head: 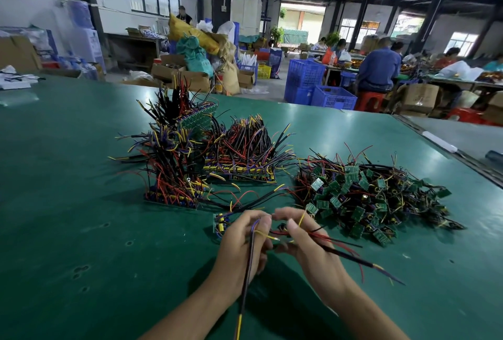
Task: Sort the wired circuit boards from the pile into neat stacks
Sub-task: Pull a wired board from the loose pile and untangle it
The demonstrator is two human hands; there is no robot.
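A loose pile of small green wired circuit boards (362,198) lies on the green table (81,203) at the right. Two neat stacks of boards with wires standing up sit behind my hands: a left stack (171,168) and a middle stack (245,154). My left hand (245,241) grips a bundle of black, purple and yellow wires that hangs down toward me. My right hand (302,236) pinches a yellow wire and holds red and black wires running right. A small board (221,224) lies just left of my left hand.
Blue plastic crates (318,86) and cardboard boxes stand beyond the table's far edge. People sit at work tables at the back right. A white tube (439,141) lies at the table's right edge. White papers (15,78) rest at the far left.
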